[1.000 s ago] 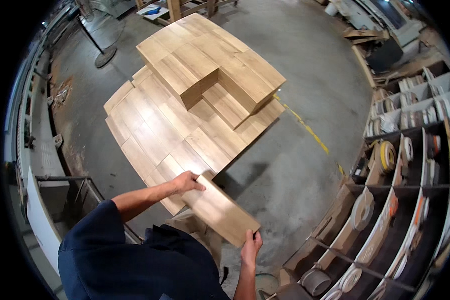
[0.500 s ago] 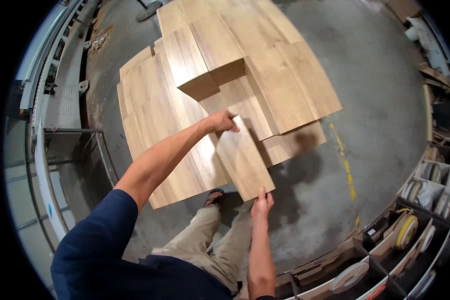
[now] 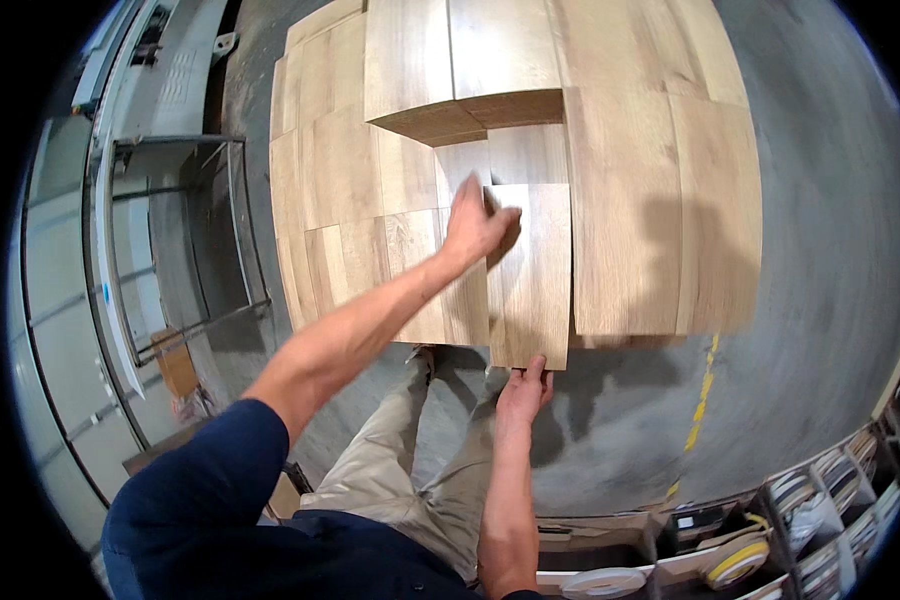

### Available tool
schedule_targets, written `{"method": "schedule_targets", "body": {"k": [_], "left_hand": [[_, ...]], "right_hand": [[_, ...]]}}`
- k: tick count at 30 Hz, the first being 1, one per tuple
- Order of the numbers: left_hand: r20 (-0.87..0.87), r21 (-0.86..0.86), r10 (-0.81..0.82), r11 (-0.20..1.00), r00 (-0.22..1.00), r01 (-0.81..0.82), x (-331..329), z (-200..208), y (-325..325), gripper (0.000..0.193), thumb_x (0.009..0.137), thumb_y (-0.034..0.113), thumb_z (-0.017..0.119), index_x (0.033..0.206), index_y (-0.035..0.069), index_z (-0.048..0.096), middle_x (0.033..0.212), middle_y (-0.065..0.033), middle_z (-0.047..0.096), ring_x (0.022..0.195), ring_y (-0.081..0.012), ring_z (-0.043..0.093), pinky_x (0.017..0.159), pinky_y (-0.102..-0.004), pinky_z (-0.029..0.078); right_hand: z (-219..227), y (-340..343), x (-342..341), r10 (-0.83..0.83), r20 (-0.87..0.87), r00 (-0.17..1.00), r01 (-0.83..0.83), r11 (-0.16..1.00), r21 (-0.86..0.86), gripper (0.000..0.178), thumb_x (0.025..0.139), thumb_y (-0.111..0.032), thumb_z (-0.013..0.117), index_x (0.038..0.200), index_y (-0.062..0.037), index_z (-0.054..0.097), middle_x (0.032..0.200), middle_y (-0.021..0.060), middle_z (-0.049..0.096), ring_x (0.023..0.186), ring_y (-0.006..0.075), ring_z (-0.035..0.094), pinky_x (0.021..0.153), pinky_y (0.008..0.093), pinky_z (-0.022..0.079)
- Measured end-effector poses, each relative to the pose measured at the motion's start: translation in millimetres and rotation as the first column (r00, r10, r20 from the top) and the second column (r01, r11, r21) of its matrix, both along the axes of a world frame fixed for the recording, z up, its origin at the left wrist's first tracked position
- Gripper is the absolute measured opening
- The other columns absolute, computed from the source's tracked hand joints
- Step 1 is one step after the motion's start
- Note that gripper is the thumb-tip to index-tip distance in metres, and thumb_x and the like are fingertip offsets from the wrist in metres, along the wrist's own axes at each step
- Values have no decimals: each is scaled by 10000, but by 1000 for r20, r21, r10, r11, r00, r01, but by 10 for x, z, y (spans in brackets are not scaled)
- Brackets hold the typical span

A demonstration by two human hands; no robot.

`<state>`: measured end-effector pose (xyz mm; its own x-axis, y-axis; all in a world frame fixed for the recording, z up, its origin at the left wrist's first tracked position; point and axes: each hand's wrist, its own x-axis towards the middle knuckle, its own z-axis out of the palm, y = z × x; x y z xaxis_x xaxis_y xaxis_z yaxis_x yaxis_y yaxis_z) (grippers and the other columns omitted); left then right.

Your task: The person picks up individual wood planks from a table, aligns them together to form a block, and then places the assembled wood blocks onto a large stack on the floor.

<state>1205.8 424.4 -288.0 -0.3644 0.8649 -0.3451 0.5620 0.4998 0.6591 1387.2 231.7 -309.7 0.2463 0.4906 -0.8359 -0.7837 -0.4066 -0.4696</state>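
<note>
A short wood-grain board (image 3: 532, 280) lies lengthwise in front of me, over the notch in a stack of similar panels. Its near end reaches past the stack's front edge, where my right hand (image 3: 525, 393) pinches it, thumb on top and fingers beneath. At the far left corner of this board is my left hand (image 3: 478, 225), slightly blurred, one finger stretched forward and another part over the board's surface. Those fingers look apart; whether they touch the board I cannot tell. Higher panels (image 3: 660, 220) rise just to the right of the board, and lower panels (image 3: 340, 180) spread to the left.
On the left stand a metal frame (image 3: 240, 220) and a long machine (image 3: 165, 90). A cardboard box (image 3: 175, 365) sits near them. Divided bins with rolls of edging tape (image 3: 735, 562) line the lower right. A yellow line (image 3: 703, 395) runs along the grey floor.
The board has moved from a slant to lying straight, close against the higher panels. My left hand has loosened from its far end; the right keeps its near end. My view has shifted.
</note>
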Motion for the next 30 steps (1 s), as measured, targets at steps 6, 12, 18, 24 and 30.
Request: {"method": "schedule_targets", "body": {"k": [6, 12, 18, 24, 30], "left_hand": [[523, -424, 515, 848, 679, -317, 260, -121, -308, 735, 796, 292, 705, 1286, -134, 361, 1131, -259, 573, 1033, -278, 577, 901, -341, 467], [650, -274, 519, 842, 556, -465, 109, -245, -29, 655, 779, 225, 722, 1247, -125, 426, 1104, -209, 606, 957, -244, 609, 838, -323, 493], [683, -239, 521, 822, 512, -517, -27, -590, 128, 449, 814, 125, 700, 1163, -79, 507, 993, -143, 632, 836, -178, 606, 739, -301, 515], [709, -262, 517, 824, 480, -502, -12, -658, 123, 866, 742, 263, 745, 1339, -165, 287, 1194, -260, 557, 1082, -292, 564, 922, -326, 447], [564, -242, 509, 854, 650, -460, 13, -439, 175, 689, 770, 254, 727, 1302, -55, 418, 1174, -198, 575, 1034, -244, 572, 864, -353, 479]], "right_hand": [[29, 410, -47, 121, -6, 993, -121, 993, 6, 405, 900, -119, 604, 1256, 1, 454, 1242, 95, 518, 1119, 220, 495, 963, 404, 421], [121, 782, -261, 117, -19, 993, -117, 993, 0, 410, 902, -133, 600, 1256, 1, 444, 1252, 122, 518, 1136, 253, 504, 998, 402, 404], [37, 1004, -344, 123, -85, 989, -130, 988, -82, 353, 929, -145, 551, 1229, 16, 456, 1252, 140, 519, 1145, 257, 503, 1013, 398, 404], [169, 1133, -389, 213, -94, 973, -220, 972, -77, 367, 982, -222, 440, 1243, 37, 435, 1270, 153, 505, 1169, 266, 492, 1041, 407, 383], [149, 1121, -337, 323, -101, 941, -329, 943, -50, 459, 976, -296, 452, 1265, 57, 401, 1276, 164, 496, 1164, 262, 493, 1036, 403, 382]]}}
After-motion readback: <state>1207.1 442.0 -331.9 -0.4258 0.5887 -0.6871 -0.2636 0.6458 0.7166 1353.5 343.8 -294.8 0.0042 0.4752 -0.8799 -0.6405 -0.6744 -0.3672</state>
